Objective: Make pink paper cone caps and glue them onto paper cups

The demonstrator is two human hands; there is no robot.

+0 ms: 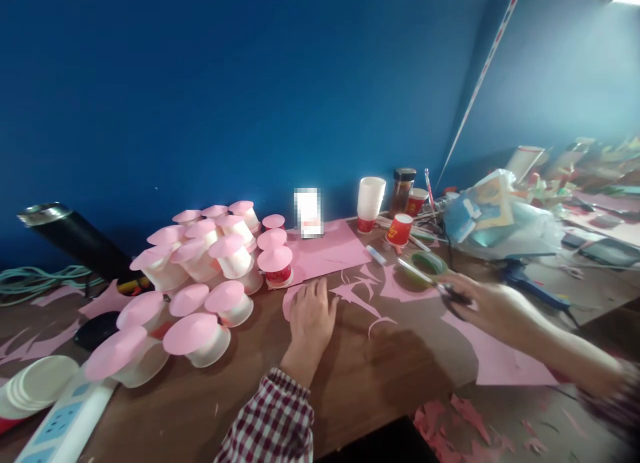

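My left hand (pixel 311 319) lies flat on the brown table (pixel 210 403), its fingers resting on a round piece of pink paper (pixel 291 299). My right hand (pixel 487 306) is blurred and grips a pair of scissors (pixel 431 281) whose blades point left over a green tape roll (pixel 425 264). Pink paper offcuts (pixel 361 295) lie between my two hands. A larger pink sheet (pixel 493 356) lies under my right forearm.
A pile of white cups capped with pink discs (pixel 200 279) fills the left. A pink sheet (pixel 327 249), white stacked cups (pixel 371 199), red cups (pixel 399 229), a jar (pixel 403 186), a plastic bag (pixel 495 219) and a blue glue gun (pixel 525 279) stand behind. A power strip (pixel 65 423) lies front left.
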